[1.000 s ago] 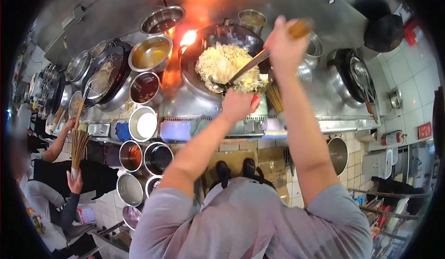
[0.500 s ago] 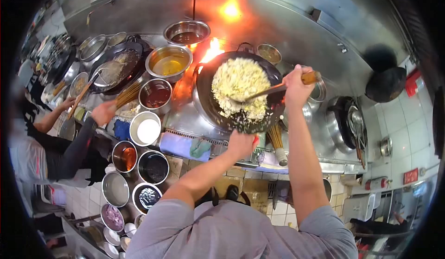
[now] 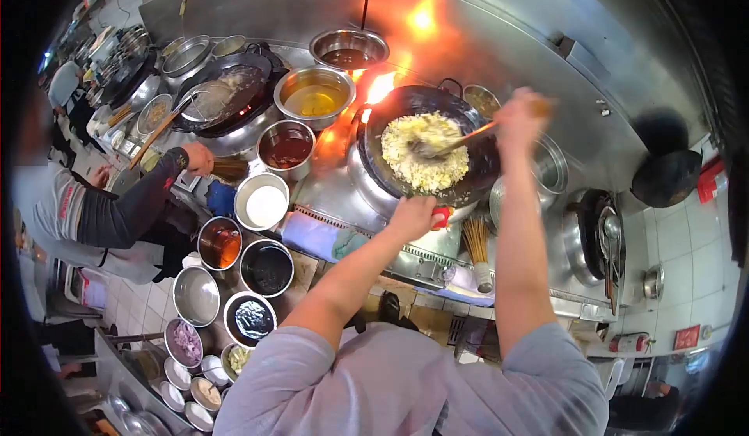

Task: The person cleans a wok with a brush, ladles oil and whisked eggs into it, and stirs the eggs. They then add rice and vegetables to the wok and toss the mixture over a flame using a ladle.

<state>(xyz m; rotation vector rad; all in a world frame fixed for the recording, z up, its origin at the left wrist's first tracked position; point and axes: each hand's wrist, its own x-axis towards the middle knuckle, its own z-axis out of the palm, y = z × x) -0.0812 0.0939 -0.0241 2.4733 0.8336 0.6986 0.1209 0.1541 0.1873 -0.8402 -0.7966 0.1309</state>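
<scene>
My left hand (image 3: 415, 218) is closed on the near rim of a black wok (image 3: 485, 164), with something red at its grip. Pale yellow and white chopped food (image 3: 425, 174) lies in the wok. Blurred by motion, my right hand (image 3: 521, 124) is wrapped round the wooden handle of a ladle (image 3: 460, 141), whose dark head sits in the food. Flames (image 3: 381, 88) rise at the wok's far left side. A bamboo brush (image 3: 477, 256) stands just right of my left hand, near the counter's front edge.
Metal bowls of yellow liquid (image 3: 314, 99), red sauce (image 3: 285, 149) and white stuff (image 3: 262, 202) stand left of the wok. A co-worker's hand (image 3: 197, 159) is near a second wok (image 3: 226, 92). More pots (image 3: 267, 267) sit lower left; another wok (image 3: 593, 237) is at right.
The view has swung, and the wok is lower against the stove than a second ago. The ladle has moved through the food, which has settled in the wok. The co-worker's hand moved towards the counter.
</scene>
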